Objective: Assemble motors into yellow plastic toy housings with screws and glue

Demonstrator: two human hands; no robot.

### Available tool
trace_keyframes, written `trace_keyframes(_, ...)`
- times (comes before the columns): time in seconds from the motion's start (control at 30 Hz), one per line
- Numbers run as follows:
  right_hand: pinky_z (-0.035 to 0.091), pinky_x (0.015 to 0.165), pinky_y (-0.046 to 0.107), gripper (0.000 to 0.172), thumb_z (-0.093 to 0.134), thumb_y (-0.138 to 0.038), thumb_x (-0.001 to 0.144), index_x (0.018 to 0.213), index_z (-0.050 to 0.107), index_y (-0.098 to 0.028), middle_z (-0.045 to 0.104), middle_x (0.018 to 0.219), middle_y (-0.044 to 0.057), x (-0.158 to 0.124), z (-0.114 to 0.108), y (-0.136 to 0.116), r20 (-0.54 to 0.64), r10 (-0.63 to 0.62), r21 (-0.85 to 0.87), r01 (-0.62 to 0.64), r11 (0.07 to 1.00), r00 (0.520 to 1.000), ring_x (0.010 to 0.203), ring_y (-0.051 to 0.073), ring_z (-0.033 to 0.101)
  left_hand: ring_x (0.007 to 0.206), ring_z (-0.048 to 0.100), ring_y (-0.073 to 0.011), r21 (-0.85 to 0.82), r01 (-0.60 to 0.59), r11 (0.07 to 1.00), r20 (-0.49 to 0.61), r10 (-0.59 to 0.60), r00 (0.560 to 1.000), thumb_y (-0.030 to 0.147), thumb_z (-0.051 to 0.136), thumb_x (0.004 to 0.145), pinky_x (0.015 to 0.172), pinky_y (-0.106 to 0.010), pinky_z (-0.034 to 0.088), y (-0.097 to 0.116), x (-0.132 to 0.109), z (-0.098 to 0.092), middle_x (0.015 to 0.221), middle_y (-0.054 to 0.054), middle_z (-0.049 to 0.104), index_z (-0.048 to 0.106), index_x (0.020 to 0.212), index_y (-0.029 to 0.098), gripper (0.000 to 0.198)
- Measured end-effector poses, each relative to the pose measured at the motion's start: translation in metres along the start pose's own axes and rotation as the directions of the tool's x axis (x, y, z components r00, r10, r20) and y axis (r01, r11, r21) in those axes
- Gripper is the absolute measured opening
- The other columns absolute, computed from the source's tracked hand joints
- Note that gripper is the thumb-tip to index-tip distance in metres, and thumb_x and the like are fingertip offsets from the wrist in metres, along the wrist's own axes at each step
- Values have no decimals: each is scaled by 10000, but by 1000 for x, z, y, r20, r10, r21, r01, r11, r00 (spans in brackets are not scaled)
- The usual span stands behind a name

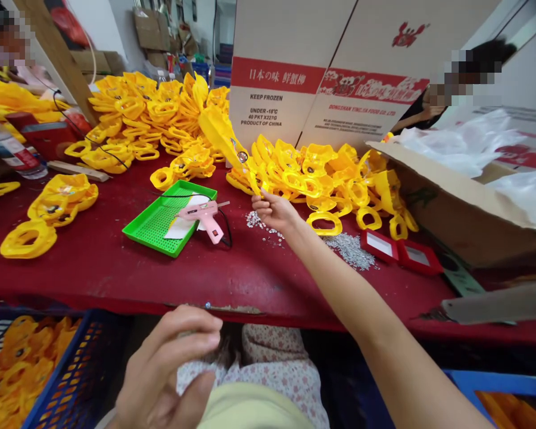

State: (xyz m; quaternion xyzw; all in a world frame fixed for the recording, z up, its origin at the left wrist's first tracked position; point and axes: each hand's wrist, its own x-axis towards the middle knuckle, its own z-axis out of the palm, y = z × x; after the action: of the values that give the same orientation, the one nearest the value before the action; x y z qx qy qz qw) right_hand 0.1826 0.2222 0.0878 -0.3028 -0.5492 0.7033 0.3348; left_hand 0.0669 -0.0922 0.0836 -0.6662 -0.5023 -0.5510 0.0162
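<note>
My right hand (pixel 274 213) reaches across the dark red table (pixel 98 274), its fingertips pinching the lower end of a long yellow plastic piece (pixel 221 138) that rises up and to the left. Behind it lies a heap of similar yellow plastic shapes (pixel 321 179). Scattered silver rhinestones (pixel 348 250) sit just right of my wrist. My left hand (pixel 170 363) hovers low near my lap, below the table edge, with its fingers curled and its thumb apart. I see nothing in it.
A pink glue gun (pixel 208 217) rests on a green plastic tray (pixel 156 217). Red frames (pixel 379 245) lie nearby, and a larger yellow heap (pixel 138 113) fills the back. A cardboard box (pixel 455 208) stands at right. A blue crate (pixel 58 369) holds yellow pieces at lower left. Two people sit at the table's far corners.
</note>
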Motion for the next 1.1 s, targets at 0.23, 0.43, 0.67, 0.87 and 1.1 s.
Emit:
trace_keyframes(0.23,270,334,171,345,732,-482,769,798,561,-184,551,556,-35,-139,-12,26,0,161,-2,-161,987,987,392,48,398,932,647,-204,-57,-45,997,-9,45,999,-49,634,783,792,-372,574,-4,-6,23,993,-89,681,622,1125,141,392)
trace_keyframes(0.43,270,311,183,427,779,-526,698,822,578,-170,588,565,-21,-217,-31,66,-130,361,39,-359,933,924,378,58,426,1094,573,-297,299,-142,944,310,44,950,78,642,843,930,-494,503,-12,2,47,1143,-141,657,622,1178,150,343)
trace_keyframes(0.67,282,307,193,470,726,-604,715,801,594,-162,635,584,9,-233,-44,81,-228,392,-59,-414,908,891,345,58,423,1159,562,-319,352,-235,906,458,52,887,155,557,921,938,-539,421,-43,-6,90,1156,-135,659,703,941,189,151)
trace_keyframes(0.87,364,359,236,481,594,-660,804,762,625,-182,688,639,53,-241,-56,74,-337,219,-476,-366,800,916,381,108,511,1001,627,-230,127,-73,989,292,33,956,192,613,916,894,-435,474,-44,-8,95,1015,-74,690,646,884,180,48)
trace_keyframes(1.1,508,679,300,169,577,-344,923,951,677,-210,712,852,58,-238,-43,63,-194,-483,-903,37,428,854,704,169,655,998,664,-186,27,252,967,160,-253,954,172,453,989,881,-361,521,-35,-5,102,962,-62,703,546,1024,184,100)
